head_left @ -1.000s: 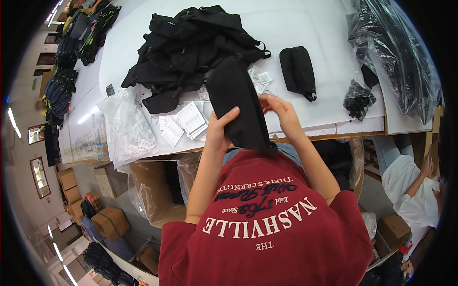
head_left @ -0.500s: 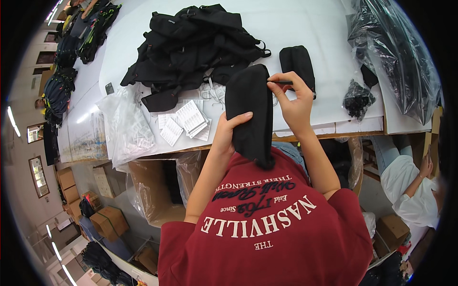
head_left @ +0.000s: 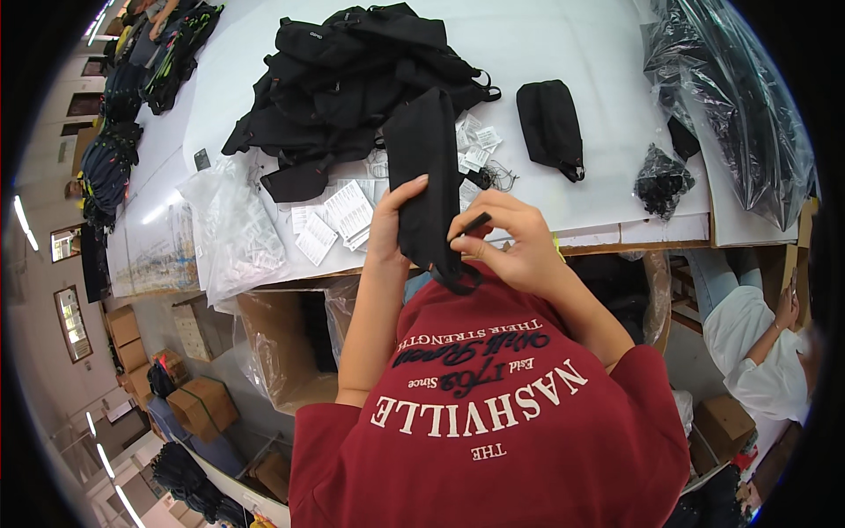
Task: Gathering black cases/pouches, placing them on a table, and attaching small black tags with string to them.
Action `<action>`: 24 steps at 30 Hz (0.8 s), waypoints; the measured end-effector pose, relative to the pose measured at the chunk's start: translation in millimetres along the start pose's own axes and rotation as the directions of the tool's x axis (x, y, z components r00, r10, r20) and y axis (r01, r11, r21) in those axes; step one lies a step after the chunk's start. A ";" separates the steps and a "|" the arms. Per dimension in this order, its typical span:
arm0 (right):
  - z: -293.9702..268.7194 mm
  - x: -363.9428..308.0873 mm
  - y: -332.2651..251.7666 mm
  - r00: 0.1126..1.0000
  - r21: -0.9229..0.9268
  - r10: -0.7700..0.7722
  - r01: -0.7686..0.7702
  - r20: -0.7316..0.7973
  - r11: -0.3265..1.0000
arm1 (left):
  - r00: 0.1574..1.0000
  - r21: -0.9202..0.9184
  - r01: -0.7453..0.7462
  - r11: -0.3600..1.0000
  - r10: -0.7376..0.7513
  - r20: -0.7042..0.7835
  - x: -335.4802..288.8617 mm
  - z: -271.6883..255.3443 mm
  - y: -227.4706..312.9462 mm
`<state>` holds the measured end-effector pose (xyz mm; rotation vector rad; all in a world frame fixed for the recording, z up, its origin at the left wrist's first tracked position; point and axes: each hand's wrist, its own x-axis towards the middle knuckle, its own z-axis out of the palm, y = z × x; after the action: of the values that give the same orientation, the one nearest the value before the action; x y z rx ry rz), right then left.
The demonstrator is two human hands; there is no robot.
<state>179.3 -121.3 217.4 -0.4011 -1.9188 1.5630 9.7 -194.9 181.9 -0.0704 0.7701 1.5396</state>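
Note:
A black fabric zip pouch [head_left: 418,158] is held tilted up over the table's near edge, its loop end hanging toward my shirt. My left hand [head_left: 390,220] is closed around its left side, thumb lying on the front face. At the pouch's lower right edge, my right hand [head_left: 521,245] pinches a short black pull tab [head_left: 476,223] between thumb and fingers. Another black pouch [head_left: 551,128] lies on the table to the right. A large heap of black pouches [head_left: 352,84] spreads behind and left of the held one.
Printed white tags [head_left: 347,214] lie near the table edge, beside a clear plastic bag [head_left: 233,216]. More tags with black strings [head_left: 480,145] sit behind my right hand. At right are a small bag of black pieces [head_left: 660,183] and large plastic-wrapped goods [head_left: 731,106]. A co-worker [head_left: 761,352] sits at far right.
My right hand has come down along the pouch's right edge from its far end to its near end. The pouch has shifted left and turned narrower to view, uncovering tags behind it.

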 end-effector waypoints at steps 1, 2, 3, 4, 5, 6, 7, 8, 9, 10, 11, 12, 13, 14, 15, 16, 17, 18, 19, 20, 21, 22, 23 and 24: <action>0.8 -1.6 -1.1 1.000 0.003 0.002 -0.002 0.002 1.000 | 1.000 -0.001 0.000 1.000 0.000 -0.004 -0.8 -1.9 2.1; 0.9 -2.8 -2.5 0.999 0.018 0.030 -0.030 0.017 0.999 | 1.000 0.019 -0.011 1.000 0.011 0.012 -0.5 -3.9 4.6; 1.0 -3.2 -3.2 0.998 0.032 0.057 -0.058 0.032 0.998 | 0.999 0.039 -0.022 0.999 0.021 0.029 0.1 -5.3 6.0; 1.0 -3.3 -3.5 0.998 0.034 0.059 -0.060 0.034 0.998 | 0.999 0.051 -0.039 0.998 0.039 0.002 0.2 -4.4 6.7; 0.8 -3.3 -3.7 0.997 0.017 0.030 -0.031 0.069 0.999 | 0.999 0.049 -0.038 0.998 0.039 0.000 0.2 -2.8 7.9; 0.0 -3.6 -3.7 0.995 0.001 0.001 -0.001 0.104 1.000 | 0.999 0.027 -0.035 0.999 0.036 -0.038 0.5 -0.6 8.9; -1.2 -3.8 -3.2 0.994 0.000 0.001 -0.001 0.105 1.000 | 0.997 0.005 -0.033 0.999 0.033 -0.075 0.9 0.4 9.6; -2.8 -3.7 -2.2 0.995 -0.080 -0.014 0.022 0.095 0.997 | 0.997 0.004 -0.033 0.999 0.033 -0.074 1.8 -1.3 9.3; -4.5 -2.5 -0.1 0.996 -0.159 -0.032 0.046 0.089 0.986 | 0.986 0.098 -0.091 0.991 0.103 -0.129 2.6 -4.3 9.4; -6.9 -0.3 3.1 0.993 -0.349 -0.116 0.108 -0.002 0.931 | 0.968 0.194 -0.143 0.971 0.177 -0.176 2.7 -5.5 9.8; -7.9 1.6 -2.0 0.993 -0.349 -0.119 0.113 0.002 0.930 | 0.968 0.193 -0.148 0.970 0.182 -0.175 2.3 -4.5 8.0; -10.1 5.0 -11.6 0.988 -0.502 -0.154 0.117 -0.032 0.857 | 0.944 0.208 -0.193 0.959 0.239 -0.229 2.4 0.6 4.2; -10.9 7.7 -17.6 0.979 -0.641 -0.193 0.112 -0.058 0.760 | 0.913 0.226 -0.236 0.945 0.296 -0.281 0.6 5.6 2.5; -10.4 9.4 -18.3 0.979 -0.716 -0.187 0.184 0.076 0.674 | 0.950 0.186 -0.157 0.970 0.200 -0.241 -6.1 10.9 3.4; -9.6 8.0 -12.3 0.980 -0.719 -0.184 0.178 0.070 0.672 | 0.952 0.188 -0.151 0.971 0.194 -0.238 -12.3 14.8 0.6; -8.6 8.7 -0.2 0.969 -0.717 -0.210 0.236 0.127 0.656 | 0.984 0.081 -0.114 0.990 0.124 -0.129 -17.6 18.9 -1.9; -9.3 9.6 6.3 0.955 -0.712 -0.235 0.294 0.183 0.638 | 0.998 -0.020 -0.062 0.998 0.062 -0.011 -22.6 21.3 -4.5; -14.1 12.0 7.2 0.968 -0.688 -0.212 0.246 0.136 0.683 | 0.993 0.012 -0.099 0.995 0.100 -0.068 -25.4 20.2 -6.6; -18.2 13.8 3.7 0.987 -0.580 -0.149 0.154 0.057 0.800 | 0.992 0.010 -0.108 0.994 0.109 -0.069 -23.8 7.2 -6.5; -23.4 16.0 -1.0 0.996 -0.451 -0.082 0.087 0.032 0.888 | 0.929 0.537 -0.230 0.812 0.348 -0.129 -20.5 -14.3 -5.5; -28.8 18.1 -3.4 1.000 -0.312 -0.009 0.013 0.014 0.950 | 0.825 0.905 -0.200 0.375 0.562 -0.051 -19.4 -20.4 -0.8; -34.2 18.2 -2.6 0.998 -0.253 0.054 -0.049 0.011 0.966 | 0.755 0.938 -0.303 0.166 0.643 0.130 -21.5 -16.9 5.6; -37.0 19.1 -2.0 0.999 -0.253 0.050 -0.044 0.016 0.966 | 0.712 0.892 -0.428 0.142 0.661 0.236 -19.5 -28.3 9.4; -40.6 18.5 -0.2 0.998 -0.147 0.055 -0.051 0.020 0.988 | 0.803 0.799 -0.474 0.370 0.554 0.219 -26.4 -19.7 13.2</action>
<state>190.9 -79.3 226.8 -0.5015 -2.0649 1.4704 -6.1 -226.5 185.1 0.9292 1.6627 1.5796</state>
